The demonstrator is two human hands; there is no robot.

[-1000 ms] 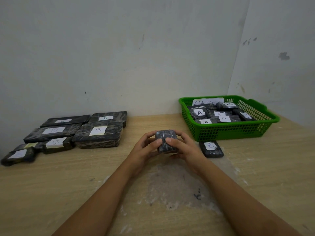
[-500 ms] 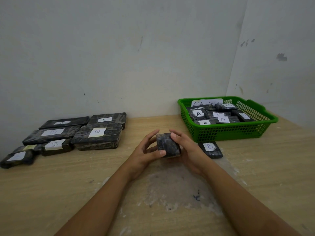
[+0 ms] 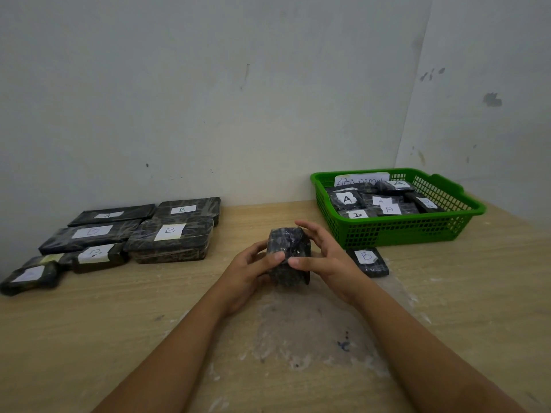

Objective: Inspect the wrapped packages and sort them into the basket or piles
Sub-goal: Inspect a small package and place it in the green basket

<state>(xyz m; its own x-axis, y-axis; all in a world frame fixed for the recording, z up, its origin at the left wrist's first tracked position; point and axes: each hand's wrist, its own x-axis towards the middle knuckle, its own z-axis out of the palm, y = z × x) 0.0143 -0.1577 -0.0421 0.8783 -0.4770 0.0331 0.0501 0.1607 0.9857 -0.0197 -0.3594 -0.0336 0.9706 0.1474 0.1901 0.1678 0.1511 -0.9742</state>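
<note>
Perhaps a bare sorting room, scuffed wall (image 3: 208, 99), worn wooden table (image 3: 119, 338)

"ABNormal" on basket card (image 3: 361, 180), "A" on basket packages (image 3: 346, 200), "B" on left pile packages (image 3: 170, 230), "B" on package by basket (image 3: 367, 256)

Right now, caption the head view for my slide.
Both hands hold a dark wrapped package between labelled piles and green basket.
</note>
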